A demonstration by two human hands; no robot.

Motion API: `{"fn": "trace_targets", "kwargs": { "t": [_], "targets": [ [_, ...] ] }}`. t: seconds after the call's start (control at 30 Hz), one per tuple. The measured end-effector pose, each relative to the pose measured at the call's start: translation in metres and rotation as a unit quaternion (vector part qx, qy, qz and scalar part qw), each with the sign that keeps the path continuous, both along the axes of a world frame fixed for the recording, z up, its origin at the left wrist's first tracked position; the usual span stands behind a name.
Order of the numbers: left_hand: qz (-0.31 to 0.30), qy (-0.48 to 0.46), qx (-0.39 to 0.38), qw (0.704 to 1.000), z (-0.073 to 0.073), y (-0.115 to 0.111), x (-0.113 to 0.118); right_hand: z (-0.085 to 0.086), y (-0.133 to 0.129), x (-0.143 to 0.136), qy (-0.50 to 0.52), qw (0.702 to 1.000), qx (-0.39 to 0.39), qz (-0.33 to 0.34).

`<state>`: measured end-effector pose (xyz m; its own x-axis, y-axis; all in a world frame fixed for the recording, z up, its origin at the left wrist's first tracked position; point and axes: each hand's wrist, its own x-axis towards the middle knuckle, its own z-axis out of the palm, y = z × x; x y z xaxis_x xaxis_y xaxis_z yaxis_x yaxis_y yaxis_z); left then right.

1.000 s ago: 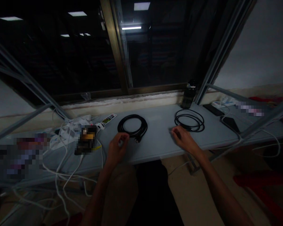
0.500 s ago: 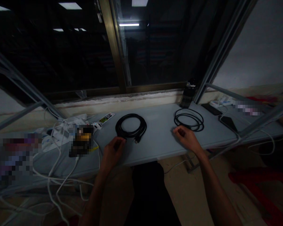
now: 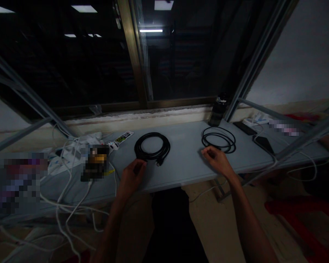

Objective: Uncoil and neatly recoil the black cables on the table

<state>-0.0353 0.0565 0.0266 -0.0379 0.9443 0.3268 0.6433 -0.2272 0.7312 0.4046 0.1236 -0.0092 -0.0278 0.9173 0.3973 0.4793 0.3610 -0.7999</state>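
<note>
A thick black cable (image 3: 166, 148) lies coiled on the grey desk, its plug end (image 3: 159, 161) at the coil's lower right. Just below that coil's left side rests my left hand (image 3: 132, 176), fingers curled in and nothing visible in them. To the right is a second, thinner black cable (image 3: 233, 140) in looser loops. My right hand (image 3: 216, 157) sits at its near edge, fingers curled toward the thumb, with no object showing. Whether either hand touches its coil, I cannot tell.
White cables and chargers (image 3: 89, 140) crowd the left of the desk (image 3: 181, 164), beside a partly blurred dark device (image 3: 95, 164). A dark bottle (image 3: 217, 111) stands at the back right, near two dark flat objects. Metal posts (image 3: 252, 65) frame the desk; a red stool (image 3: 295, 215) is at lower right.
The view has shifted very slightly. Both hands and both cable coils stay in the same places.
</note>
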Motion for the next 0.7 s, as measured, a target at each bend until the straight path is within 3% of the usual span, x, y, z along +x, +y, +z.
{"fn": "trace_targets", "kwargs": {
  "t": [0.17, 0.3, 0.5, 0.7],
  "targets": [
    [-0.007, 0.024, 0.009, 1.0, -0.005, -0.001, -0.001, 0.0, 0.0, 0.0, 0.003, 1.0, 0.002, 0.005],
    [-0.027, 0.052, 0.067, 0.996, -0.009, 0.001, 0.003, 0.002, 0.001, 0.0, -0.008, 1.0, 0.011, 0.002],
    [-0.054, 0.209, 0.143, 0.966, 0.0, 0.03, 0.045, 0.002, 0.001, -0.003, -0.023, 1.0, 0.007, 0.002],
    [-0.05, 0.293, 0.066, 0.953, 0.019, 0.054, 0.076, 0.005, -0.001, -0.006, -0.024, 1.0, 0.02, 0.003]
  ]
}}
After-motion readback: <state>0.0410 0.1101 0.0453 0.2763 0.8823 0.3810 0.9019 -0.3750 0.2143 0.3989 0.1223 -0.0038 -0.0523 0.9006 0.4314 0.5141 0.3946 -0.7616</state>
